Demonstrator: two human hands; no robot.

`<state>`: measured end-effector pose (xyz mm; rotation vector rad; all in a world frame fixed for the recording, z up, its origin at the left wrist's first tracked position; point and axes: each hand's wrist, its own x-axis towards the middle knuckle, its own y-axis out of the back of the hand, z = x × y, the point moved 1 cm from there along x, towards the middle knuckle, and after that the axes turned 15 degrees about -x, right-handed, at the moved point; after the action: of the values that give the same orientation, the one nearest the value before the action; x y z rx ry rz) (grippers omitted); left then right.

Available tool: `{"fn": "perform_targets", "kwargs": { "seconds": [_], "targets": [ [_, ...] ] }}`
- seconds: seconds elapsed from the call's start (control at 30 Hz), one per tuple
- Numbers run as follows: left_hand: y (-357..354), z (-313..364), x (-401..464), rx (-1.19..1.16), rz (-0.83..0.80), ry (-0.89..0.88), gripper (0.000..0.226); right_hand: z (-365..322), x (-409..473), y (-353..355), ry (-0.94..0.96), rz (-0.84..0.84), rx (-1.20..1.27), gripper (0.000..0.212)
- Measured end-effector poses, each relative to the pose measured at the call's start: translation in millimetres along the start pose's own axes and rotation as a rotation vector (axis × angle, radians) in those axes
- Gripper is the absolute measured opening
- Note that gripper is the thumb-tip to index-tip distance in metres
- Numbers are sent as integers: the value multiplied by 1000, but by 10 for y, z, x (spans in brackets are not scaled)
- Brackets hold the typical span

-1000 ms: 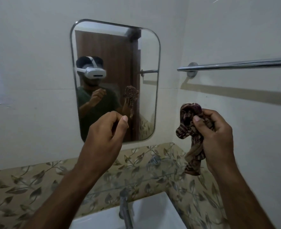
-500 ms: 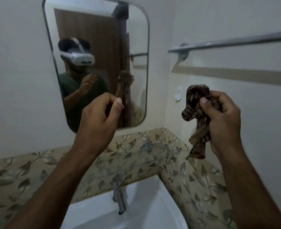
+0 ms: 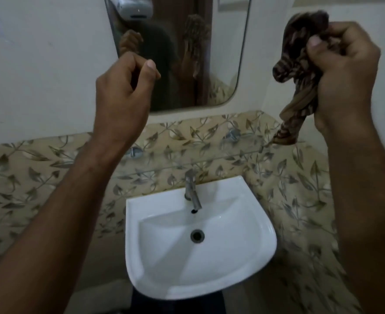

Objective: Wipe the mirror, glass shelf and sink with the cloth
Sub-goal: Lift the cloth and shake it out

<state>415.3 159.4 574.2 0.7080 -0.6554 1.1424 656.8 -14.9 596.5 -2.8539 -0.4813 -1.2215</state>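
Since the earlier frames the view has tilted downward, bringing the whole sink (image 3: 200,243) into sight and cutting off the top of the mirror (image 3: 223,53). Right hand (image 3: 345,73) raised near the right-hand wall, fingers and thumb curled tightly around the bunched patterned cloth (image 3: 297,71), whose tail hangs below the fist. Left hand (image 3: 121,94) raised before the mirror, fingers curled, holding nothing. Glass shelf (image 3: 209,159) lies between mirror and tap (image 3: 192,191)
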Motion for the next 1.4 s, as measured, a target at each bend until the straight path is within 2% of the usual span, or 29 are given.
{"fn": "perform_targets", "kwargs": {
  "seconds": [0.37, 0.63, 0.97, 1.17, 1.4],
  "targets": [
    [-118, 59, -159, -21, -69, -39, 26, 70, -183, 123, -6, 15, -31, 8],
    [226, 282, 216, -36, 53, -108, 20, -63, -118, -170, -23, -13, 0, 10],
    [509, 741, 765, -109, 88, -204, 22, -511, 94, -496, 42, -84, 95, 15],
    [613, 824, 809, -91, 115, -266, 21, -769, 202, -516, 102, -70, 136, 25],
    [925, 724, 624, -2, 176, -237, 25, -939, 66, -738, 108, -153, 213, 18]
  ]
}}
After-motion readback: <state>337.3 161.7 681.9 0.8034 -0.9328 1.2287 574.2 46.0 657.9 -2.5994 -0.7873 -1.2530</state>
